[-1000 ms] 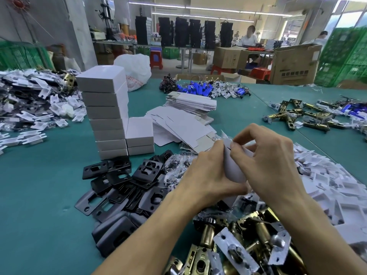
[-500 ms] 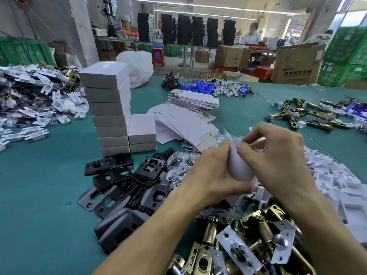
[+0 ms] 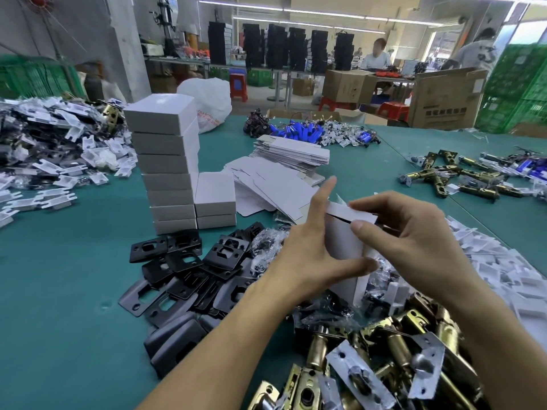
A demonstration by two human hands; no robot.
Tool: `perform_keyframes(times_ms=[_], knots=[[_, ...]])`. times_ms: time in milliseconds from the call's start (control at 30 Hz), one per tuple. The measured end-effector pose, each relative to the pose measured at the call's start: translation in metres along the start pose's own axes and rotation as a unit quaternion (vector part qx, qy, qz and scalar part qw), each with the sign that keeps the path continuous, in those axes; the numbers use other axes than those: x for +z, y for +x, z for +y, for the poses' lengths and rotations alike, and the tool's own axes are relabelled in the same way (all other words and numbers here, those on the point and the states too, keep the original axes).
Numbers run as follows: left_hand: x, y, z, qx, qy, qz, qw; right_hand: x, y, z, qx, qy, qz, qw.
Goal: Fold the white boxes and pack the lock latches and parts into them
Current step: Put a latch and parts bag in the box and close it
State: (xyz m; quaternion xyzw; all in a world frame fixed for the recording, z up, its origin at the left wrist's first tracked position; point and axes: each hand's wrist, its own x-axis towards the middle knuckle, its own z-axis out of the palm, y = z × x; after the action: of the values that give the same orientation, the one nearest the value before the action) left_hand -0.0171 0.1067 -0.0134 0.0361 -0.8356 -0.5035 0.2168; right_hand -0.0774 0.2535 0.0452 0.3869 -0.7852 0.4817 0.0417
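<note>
I hold a white box (image 3: pixel 344 241) upright above the table's middle. My left hand (image 3: pixel 307 247) presses flat against its left side, fingers straight, thumb under its front face. My right hand (image 3: pixel 408 235) grips the box's right side, its thumb pushing the top flap down; a dark slit still shows under the flap. Brass lock latches (image 3: pixel 381 359) lie heaped at the near edge. Black strike plates (image 3: pixel 189 267) are piled to the left of my hands. Flat white box blanks (image 3: pixel 284 184) lie behind the box.
A tall stack of folded white boxes (image 3: pixel 165 170) and a short stack (image 3: pixel 215 199) stand on the green table (image 3: pixel 59 291). White plastic parts (image 3: pixel 503 261) spread at right, more at far left (image 3: pixel 44 161). Further latches (image 3: pixel 450 176) lie at right; blue parts (image 3: pixel 305 133) behind.
The curved cardboard in my hands has become a squared-up box. My left hand's fingers have straightened along its side, and my right thumb has come down onto the top flap.
</note>
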Motion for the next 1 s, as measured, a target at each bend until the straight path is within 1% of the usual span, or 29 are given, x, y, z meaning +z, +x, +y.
perform_keyframes(times_ms=[67, 167, 300, 433, 500, 567, 700, 1000], knots=[[0.0, -0.001, 0.001, 0.011, 0.013, -0.01, 1.0, -0.001, 0.0, 0.0, -0.001, 0.025, -0.01, 1.0], [-0.001, -0.001, 0.001, 0.005, 0.014, -0.011, 1.0, -0.002, 0.0, 0.0, 0.01, 0.049, -0.015, 0.999], [0.001, -0.001, 0.0, -0.008, 0.018, -0.015, 1.0, 0.002, 0.0, 0.0, 0.02, 0.039, 0.035, 0.998], [0.003, -0.001, 0.003, -0.027, 0.037, -0.017, 0.999, 0.011, 0.0, -0.004, 0.025, -0.015, 0.083, 0.996], [0.005, -0.002, 0.007, -0.018, 0.059, -0.017, 0.998, 0.014, -0.001, -0.007, 0.02, -0.045, 0.108, 0.993], [0.007, -0.002, 0.011, 0.0, 0.092, -0.016, 0.996, 0.015, -0.001, -0.008, 0.017, -0.043, 0.123, 0.991], [0.006, -0.002, 0.016, 0.013, 0.119, -0.015, 0.993, 0.011, -0.001, -0.007, 0.03, -0.03, 0.131, 0.991], [0.005, -0.002, 0.012, 0.025, 0.11, -0.013, 0.994, 0.012, -0.001, -0.009, 0.029, -0.046, 0.142, 0.988]])
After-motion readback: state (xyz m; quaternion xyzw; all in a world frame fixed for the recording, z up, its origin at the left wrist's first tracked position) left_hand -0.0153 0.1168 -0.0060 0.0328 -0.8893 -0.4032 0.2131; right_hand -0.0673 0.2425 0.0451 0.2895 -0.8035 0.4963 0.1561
